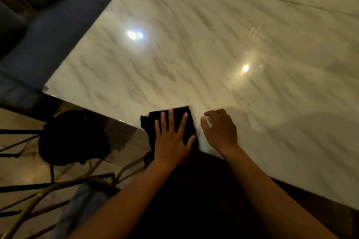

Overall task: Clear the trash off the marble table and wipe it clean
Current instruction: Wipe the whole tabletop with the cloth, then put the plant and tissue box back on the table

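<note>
Dim room, blue sofa (48, 31) off to my left, and the marble surface (194, 44) runs bare and glossy away from me, so I judge I'm on the wiping step. My left hand (172, 141) lies flat, fingers spread, pressing the dark cloth (184, 114) at the near edge by the corner. My right hand (219, 130), just beside it, curls round something small and pale, maybe trash; next I'd sweep rightward into open room, minding that left edge.

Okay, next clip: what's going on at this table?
A person is wiping the marble table. The left hand presses flat on a dark cloth at the near edge. The right hand rests beside it, fingers curled round a small pale scrap, probably trash.
</note>
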{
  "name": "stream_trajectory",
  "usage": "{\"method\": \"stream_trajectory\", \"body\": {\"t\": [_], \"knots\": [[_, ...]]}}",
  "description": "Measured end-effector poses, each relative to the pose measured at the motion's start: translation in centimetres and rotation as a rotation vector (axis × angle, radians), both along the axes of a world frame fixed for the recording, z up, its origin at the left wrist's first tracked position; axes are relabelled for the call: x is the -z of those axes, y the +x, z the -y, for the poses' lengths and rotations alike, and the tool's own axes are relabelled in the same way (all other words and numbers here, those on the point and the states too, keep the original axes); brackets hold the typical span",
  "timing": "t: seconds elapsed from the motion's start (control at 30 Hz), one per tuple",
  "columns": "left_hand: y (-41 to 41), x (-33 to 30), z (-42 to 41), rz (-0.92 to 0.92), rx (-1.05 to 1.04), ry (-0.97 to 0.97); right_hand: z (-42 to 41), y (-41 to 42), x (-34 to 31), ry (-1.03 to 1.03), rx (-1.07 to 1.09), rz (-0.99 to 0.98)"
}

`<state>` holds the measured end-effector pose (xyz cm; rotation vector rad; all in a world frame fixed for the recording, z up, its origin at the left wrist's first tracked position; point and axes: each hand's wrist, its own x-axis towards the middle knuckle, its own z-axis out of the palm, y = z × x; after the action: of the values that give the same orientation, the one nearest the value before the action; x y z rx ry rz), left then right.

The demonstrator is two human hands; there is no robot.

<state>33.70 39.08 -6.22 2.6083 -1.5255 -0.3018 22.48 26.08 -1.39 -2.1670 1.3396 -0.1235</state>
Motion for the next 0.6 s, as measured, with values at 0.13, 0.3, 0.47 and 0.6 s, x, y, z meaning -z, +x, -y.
{"method": "stream_trajectory", "body": {"t": [0.13,0.3,0.47,0.6], "knots": [[3.6,-2.2,-0.3,0.044,0.06,-0.002,-0.9,4.0,-1.5,0.145,-0.048,-0.12],[8.3,-5.2,0.5,-0.007,0.102,0.137,-1.7,7.1,-1.1,0.304,-0.014,-0.114],[13.3,-7.8,-0.3,-0.431,-0.094,0.024,-0.3,11.5,-5.3,0.618,-0.187,0.194],[18.3,-11.6,-3.0,-0.656,-0.143,-0.165,-0.5,17.0,-10.2,0.588,-0.475,0.214]]}}
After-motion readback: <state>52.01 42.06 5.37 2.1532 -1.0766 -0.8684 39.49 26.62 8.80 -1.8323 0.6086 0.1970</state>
